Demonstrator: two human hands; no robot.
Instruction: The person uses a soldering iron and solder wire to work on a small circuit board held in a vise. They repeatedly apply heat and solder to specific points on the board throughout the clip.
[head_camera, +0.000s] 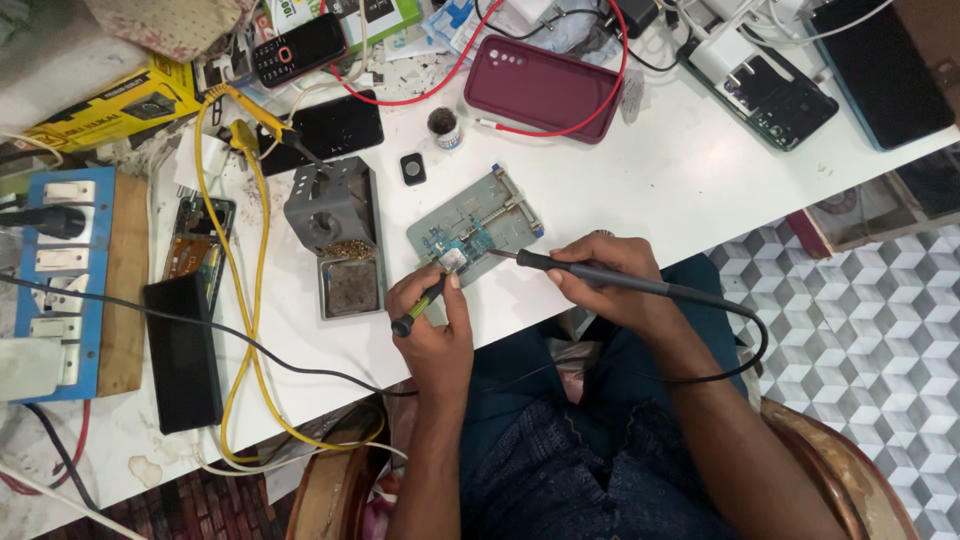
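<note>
Tweezers (420, 305) being pinched in left hand (435, 325), right hand (600, 270) gripping soldering iron (600, 277); a slip risks scorching the circuit board (455, 245).

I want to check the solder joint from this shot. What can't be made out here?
Head view only:
- Iron tip on the board: too small to tell contact.
- Tweezers tips: hidden by the left hand fingers.
- Board parts: too small.
- Right hand palm: turned away.
- Black phone: cut off by the top edge.
</note>
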